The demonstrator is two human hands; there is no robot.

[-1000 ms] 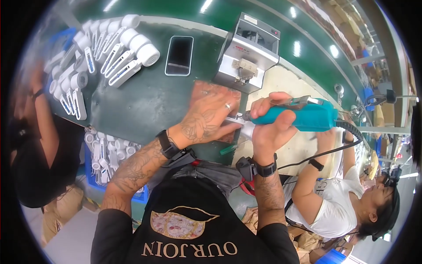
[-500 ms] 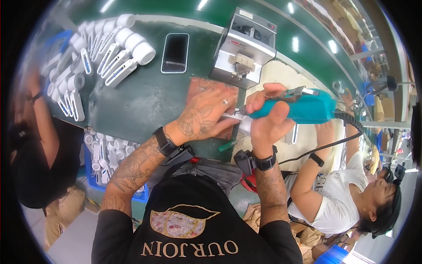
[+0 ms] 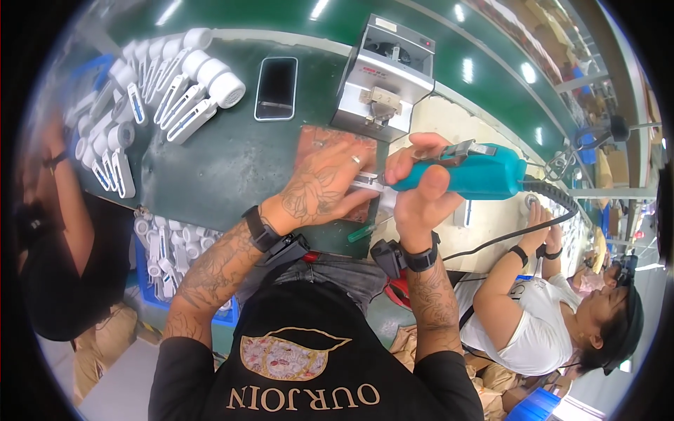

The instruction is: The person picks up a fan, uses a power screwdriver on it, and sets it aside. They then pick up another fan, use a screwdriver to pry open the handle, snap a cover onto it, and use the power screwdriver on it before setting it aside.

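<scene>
In my right hand (image 3: 421, 203) lies a teal electric screwdriver (image 3: 488, 175), held level with its tip pointing left and a coiled black cord trailing from its back end. The tip meets a white plastic handle piece (image 3: 366, 180) with a slotted face. My left hand (image 3: 324, 175) presses that piece from the left with its fingers around it, over a worn red mat (image 3: 314, 138). My fingers hide part of the piece. A silver screw feeder (image 3: 386, 77) stands just beyond both hands.
A phone (image 3: 276, 89) lies on the green table, right of rows of white fan-shaped handheld units (image 3: 217, 81). A green-handled tool (image 3: 360, 233) rests by the near edge. A blue crate (image 3: 223, 315) of white parts sits below. Co-workers (image 3: 526, 316) flank me.
My hands stay nearly in place; the white handle piece now shows more of its slotted face at the screwdriver tip. The right co-worker's hands have drawn closer together, farther from my screwdriver.
</scene>
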